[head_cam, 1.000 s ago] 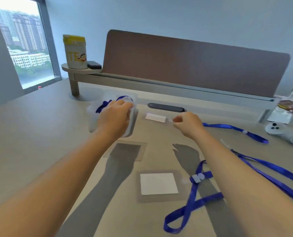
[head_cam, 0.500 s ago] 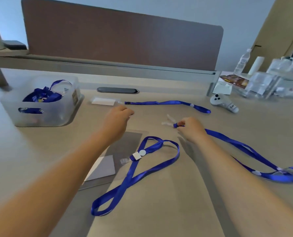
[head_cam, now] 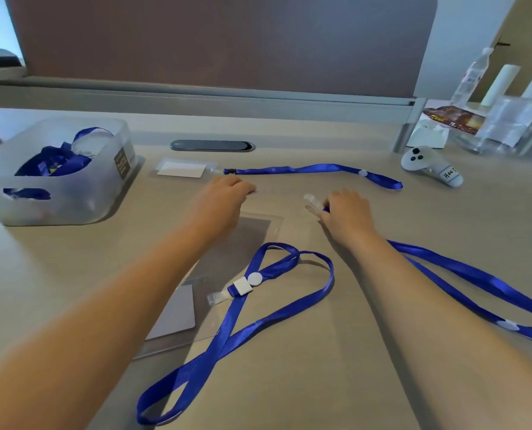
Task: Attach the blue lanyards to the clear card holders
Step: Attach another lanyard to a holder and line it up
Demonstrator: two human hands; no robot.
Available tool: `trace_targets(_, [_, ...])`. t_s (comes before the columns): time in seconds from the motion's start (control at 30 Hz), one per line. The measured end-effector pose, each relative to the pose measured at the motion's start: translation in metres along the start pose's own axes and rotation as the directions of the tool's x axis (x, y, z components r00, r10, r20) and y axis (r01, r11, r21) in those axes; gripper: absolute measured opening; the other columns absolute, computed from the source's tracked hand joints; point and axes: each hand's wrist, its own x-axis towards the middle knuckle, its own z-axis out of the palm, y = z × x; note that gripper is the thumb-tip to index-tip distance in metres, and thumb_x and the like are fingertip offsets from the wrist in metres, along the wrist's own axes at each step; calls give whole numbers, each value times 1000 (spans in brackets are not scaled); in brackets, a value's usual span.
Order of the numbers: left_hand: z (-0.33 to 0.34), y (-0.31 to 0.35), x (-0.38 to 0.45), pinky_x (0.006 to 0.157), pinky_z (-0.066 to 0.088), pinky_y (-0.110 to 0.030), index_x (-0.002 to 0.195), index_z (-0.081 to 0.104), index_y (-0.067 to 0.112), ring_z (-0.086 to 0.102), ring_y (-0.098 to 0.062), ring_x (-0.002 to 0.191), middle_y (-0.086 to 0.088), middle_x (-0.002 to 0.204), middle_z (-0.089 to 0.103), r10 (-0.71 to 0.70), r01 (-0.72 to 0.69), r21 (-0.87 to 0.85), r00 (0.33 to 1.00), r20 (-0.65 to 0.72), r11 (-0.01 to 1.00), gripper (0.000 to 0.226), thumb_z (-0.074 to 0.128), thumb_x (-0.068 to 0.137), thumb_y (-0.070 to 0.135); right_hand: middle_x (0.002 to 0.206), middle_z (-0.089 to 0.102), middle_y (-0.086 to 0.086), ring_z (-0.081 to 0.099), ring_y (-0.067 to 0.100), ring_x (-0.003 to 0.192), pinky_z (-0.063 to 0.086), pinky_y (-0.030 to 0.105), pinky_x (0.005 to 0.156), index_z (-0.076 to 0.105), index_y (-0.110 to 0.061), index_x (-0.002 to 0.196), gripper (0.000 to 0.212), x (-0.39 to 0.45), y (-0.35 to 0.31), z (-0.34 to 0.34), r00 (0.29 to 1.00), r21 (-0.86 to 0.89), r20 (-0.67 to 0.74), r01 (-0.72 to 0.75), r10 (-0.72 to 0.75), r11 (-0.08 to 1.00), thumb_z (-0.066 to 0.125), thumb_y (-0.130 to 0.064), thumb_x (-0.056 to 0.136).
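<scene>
**A:** What are the hands doing now?

**B:** The right hand (head_cam: pixel 347 209) is closed on the clear clip end (head_cam: pixel 312 202) of a blue lanyard (head_cam: pixel 463 274), its grip pinched on the strap just behind the clip. That strap trails off toward the right edge of the tabletop (head_cam: pixel 289 383). The left hand (head_cam: pixel 224 197) hovers palm down over the far end of an empty clear card holder (head_cam: pixel 258 231), near the middle. Its fingers are curled, but I cannot tell whether they touch or hold anything.

**A:** What changed in the last second?

**B:** A second ago the left hand was on the storage box (head_cam: pixel 53 172) at the far left, and the right hand was by the finished badge (head_cam: pixel 181 169) at the far edge. Both have since come toward the middle, and the right hand has picked up a new clip.

**A:** And for the task?

**B:** One lanyard (head_cam: pixel 305 169) looks joined to that far badge. A second lanyard (head_cam: pixel 236 330) lies looped near the front edge, its clip beside another holder (head_cam: pixel 178 318) with a card; whether they are joined is unclear. The likely next step is clipping the held end to the empty holder.
</scene>
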Motion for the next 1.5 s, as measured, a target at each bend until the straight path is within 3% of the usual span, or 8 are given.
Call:
trace_targets(0.27, [-29,13,-3,94,41,-35,128,48,6,48,-31,116,-16,128,54,-36,24,-101,992,-119,995,36,37,94,5,101,58,17,46,21,78,35,31,67,49,1,108,22,-2,-10,-53,981,371,-194,73,0,926,42,-14,94])
trace_targets(0.5, [-66,17,-15,75,33,-27,110,55,-2,52,-28,92,-21,111,59,-182,123,-317,969,-164,941,26,37,95,7,123,53,15,55,27,100,38,27,77,47,-2,123,30,-16,-39,-98,946,320,-303,217,-117,922,41,-13,95])
trace_targets(0.63, [-87,13,-21,72,38,-28,114,55,2,47,-20,82,-17,101,60,-240,137,-452,954,-178,881,28,37,95,10,114,56,15,50,23,85,35,27,70,53,-1,112,25,-20,-58,-119,911,279,-379,283,-165,918,44,-17,95])
trace_targets(0.77, [-109,12,-27,72,38,-28,120,53,7,47,-19,85,-13,102,58,-261,105,-538,939,-223,836,31,35,95,9,93,61,15,46,17,76,34,26,64,60,2,100,28,-22,-82,-140,894,421,-414,357,-174,834,42,-18,96])
trace_targets(0.9, [-119,7,-33,76,37,-27,126,50,14,44,-15,88,1,98,48,-308,104,-601,918,-248,793,34,39,94,9,71,60,7,48,10,52,42,24,55,61,2,90,32,-30,-103,-145,924,587,-359,335,-133,737,39,-20,97])
trace_targets(1.1, [-115,1,-43,82,50,-41,126,51,13,52,-25,94,-8,97,52,-361,152,-678,916,-178,719,36,48,90,10,51,57,1,47,1,25,40,8,33,52,-15,64,37,-39,-121,-136,986,815,-125,167,-113,555,38,-20,98])
trace_targets(1.27, [-113,-1,-48,91,50,-50,125,52,13,54,-33,100,-15,101,56,-346,143,-696,924,-160,704,36,50,90,9,27,53,-5,43,2,21,36,9,31,54,-9,61,39,-45,-132,-131,982,891,63,23,-175,454,43,-21,96])
trace_targets(1.5, [-106,-11,-48,94,45,-33,130,47,12,54,-23,101,-16,123,59,-306,115,-596,924,-230,795,39,46,91,7,28,52,-6,44,3,23,37,13,33,54,-8,63,38,-47,-136,-132,967,895,170,-72,-187,440,42,-23,96])
